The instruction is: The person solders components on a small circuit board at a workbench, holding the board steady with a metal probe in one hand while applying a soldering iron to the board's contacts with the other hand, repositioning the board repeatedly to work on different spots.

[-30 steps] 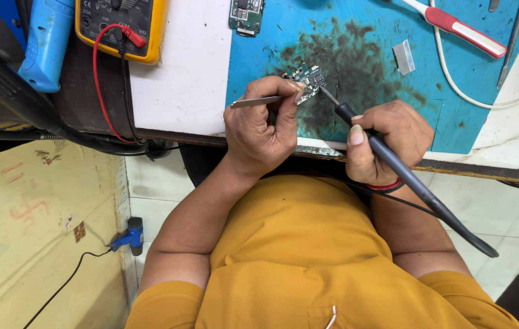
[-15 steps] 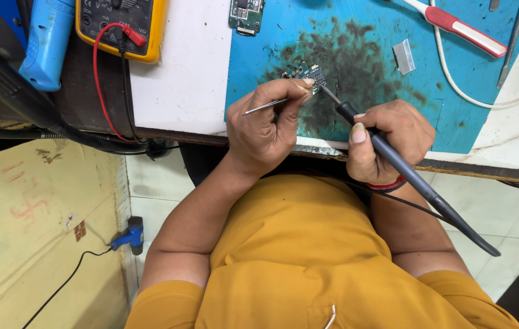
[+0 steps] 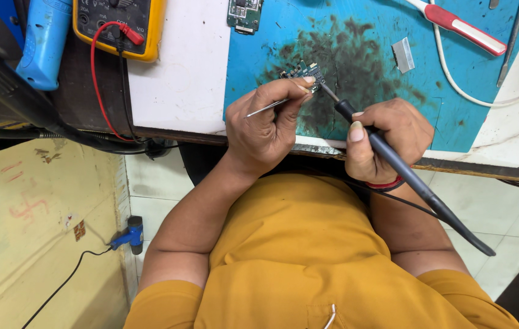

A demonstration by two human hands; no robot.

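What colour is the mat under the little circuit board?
Blue mat, stained dark around the circuit board; the head view shows it.

Your shirt (image 3: 308, 256) is plain mustard yellow. The mat (image 3: 454, 91) under your hands is bright blue, with a dark, sooty blotch at its centre. The soldering iron (image 3: 405, 173) you hold is black; the tweezers (image 3: 266, 108) are silver. The small circuit board (image 3: 301, 70) is dark with pale specks. The meter (image 3: 116, 24) has a yellow casing, a dark face and a red lead (image 3: 98, 91). A second circuit board (image 3: 244, 13) is green. The screwdriver (image 3: 463, 27) has a red-and-white handle.
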